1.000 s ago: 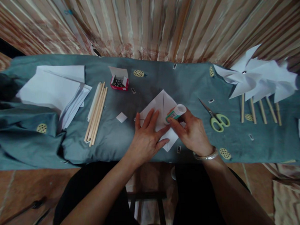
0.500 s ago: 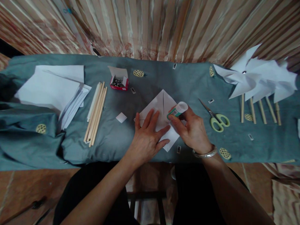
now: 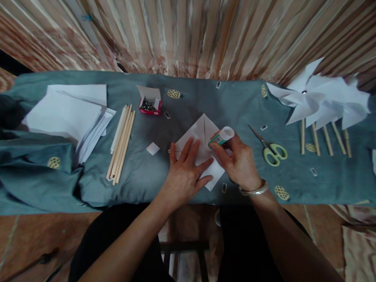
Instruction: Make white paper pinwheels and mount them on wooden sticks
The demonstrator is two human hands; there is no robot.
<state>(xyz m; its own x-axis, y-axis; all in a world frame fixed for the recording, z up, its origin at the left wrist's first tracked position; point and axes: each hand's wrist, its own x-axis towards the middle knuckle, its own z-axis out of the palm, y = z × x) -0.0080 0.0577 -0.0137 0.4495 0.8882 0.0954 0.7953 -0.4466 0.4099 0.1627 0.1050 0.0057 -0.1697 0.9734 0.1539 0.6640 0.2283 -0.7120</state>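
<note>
A square of white paper [image 3: 194,132], slit inward from its corners, lies on the cloth in front of me with one corner pointing away. My left hand [image 3: 185,168] rests flat on its near left part, fingers spread. In my right hand [image 3: 239,162] is a glue stick [image 3: 223,135] with a white and green barrel, tilted so its lower end meets the paper right of the middle. The glue tip itself is hidden by my fingers. Just left of the sheet lies a small white paper diamond [image 3: 153,148].
Scissors [image 3: 273,150] with green handles lie to the right, near several paper pinwheels [image 3: 316,95] on sticks. Leftward are several wooden sticks [image 3: 122,147], a stack of white paper [image 3: 66,110] and an open red box [image 3: 150,107] of small metal pieces. A teal cloth [image 3: 198,95] covers the table.
My right hand and the glue stick have shifted very slightly left over the paper. The left hand stays in place on the sheet. The whole view has moved a little.
</note>
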